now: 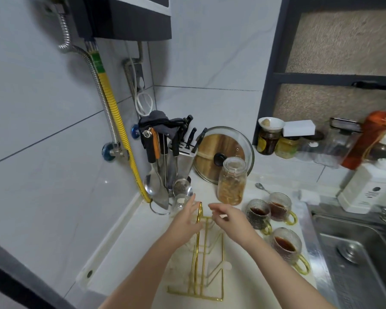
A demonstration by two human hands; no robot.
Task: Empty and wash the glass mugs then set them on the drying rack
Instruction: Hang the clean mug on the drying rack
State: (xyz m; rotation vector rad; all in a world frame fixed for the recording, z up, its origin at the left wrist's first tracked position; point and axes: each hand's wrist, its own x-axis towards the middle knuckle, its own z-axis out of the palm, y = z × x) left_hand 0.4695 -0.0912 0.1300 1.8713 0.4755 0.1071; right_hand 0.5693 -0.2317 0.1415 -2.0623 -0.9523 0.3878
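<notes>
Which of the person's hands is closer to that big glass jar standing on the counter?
Right. The right hand hovers just below and beside the glass jar, not touching it. The left hand is farther off, on the far side of the gold drying rack's looped top.

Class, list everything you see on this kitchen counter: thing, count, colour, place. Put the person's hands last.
glass mugs: three, clear with gold handles, dark drink inside, right of rack
drying rack: one, gold wire, counter centre
jar: one, clear, yellowish contents, behind rack
spoon: one, silver, behind mugs
knife block: one, steel, back corner
pot lid: one, glass, against wall
sink: one, steel, right
left hand: touching rack top
right hand: fingers relaxed, above rack
</notes>
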